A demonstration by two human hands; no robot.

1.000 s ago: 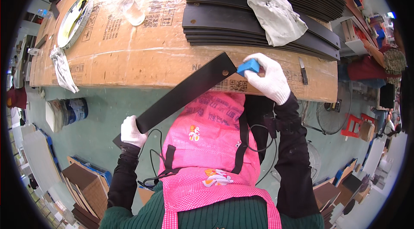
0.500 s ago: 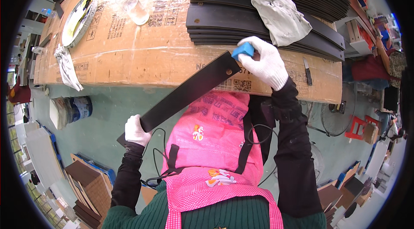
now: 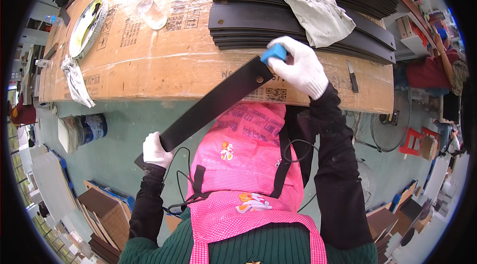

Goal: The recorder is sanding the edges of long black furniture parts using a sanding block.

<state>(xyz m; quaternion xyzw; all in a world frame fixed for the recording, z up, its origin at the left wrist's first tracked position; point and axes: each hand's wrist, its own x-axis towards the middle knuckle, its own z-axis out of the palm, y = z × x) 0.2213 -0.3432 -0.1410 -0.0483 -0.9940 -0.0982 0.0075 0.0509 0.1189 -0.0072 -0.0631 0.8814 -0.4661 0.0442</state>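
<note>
A long black board [image 3: 213,105] with a round hole near its far end slants up from lower left to the table edge. My left hand [image 3: 157,150], in a white glove, is closed around its near end. In my right hand [image 3: 304,69], also gloved, a blue sponge block [image 3: 274,53] is pinched between thumb and fingers. The block touches the board's far end edge, or sits right beside it. Behind it, stacked black boards [image 3: 248,18] lie on the table, with a crumpled whitish cloth [image 3: 319,15] on top.
The cardboard-covered table [image 3: 164,72] carries a round tray [image 3: 88,28], a clear cup [image 3: 151,14], a white rag [image 3: 77,81] over its edge and a knife [image 3: 352,77]. A bucket [image 3: 93,127] stands on the floor at left. Another person [image 3: 427,72] is at far right.
My right hand and the blue sponge block have shifted slightly left and up along the board's far end. The left hand keeps its hold in nearly the same place.
</note>
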